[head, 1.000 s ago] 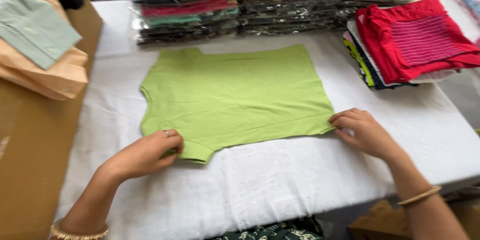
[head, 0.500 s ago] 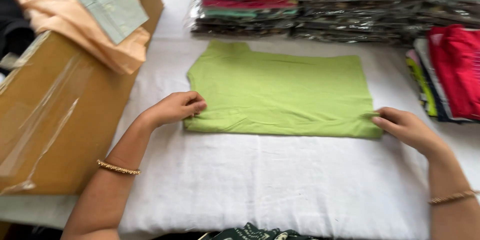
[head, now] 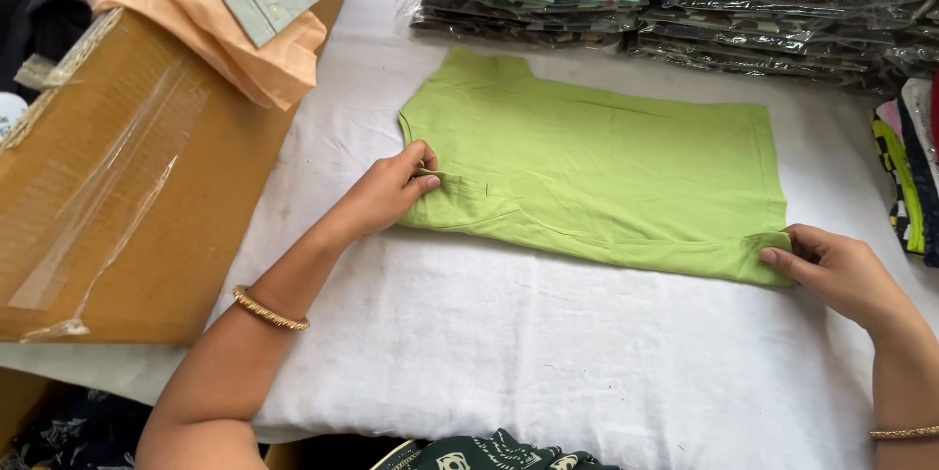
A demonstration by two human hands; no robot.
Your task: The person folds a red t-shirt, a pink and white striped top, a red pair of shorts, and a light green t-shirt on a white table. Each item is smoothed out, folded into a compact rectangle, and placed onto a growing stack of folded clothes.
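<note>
A soft, light green cotton shirt (head: 597,172) lay flat on the white cloth-covered desk (head: 509,362). The left hand (head: 386,191) pinched the shirt's edge at 9 o'clock — grip clamped on the fabric. The right hand (head: 831,269) pinched the folded corner at 4 o'clock. Bagged clothes (head: 675,0) were stacked at 12 o'clock — a brown cardboard box (head: 127,186) sat at 9.

Right forearm: your arm beyond the right hand (head: 843,274) is cut by the bottom-right corner.
Packed stacks (head: 675,0): tops cut by the top edge; you cannot count them.
Striped pile (head: 905,177): cut at the table's right edge.
Cardboard box (head: 147,177): left part out of frame.
Folded fabric: the green shirt (head: 597,172) hides your fingertips.
</note>
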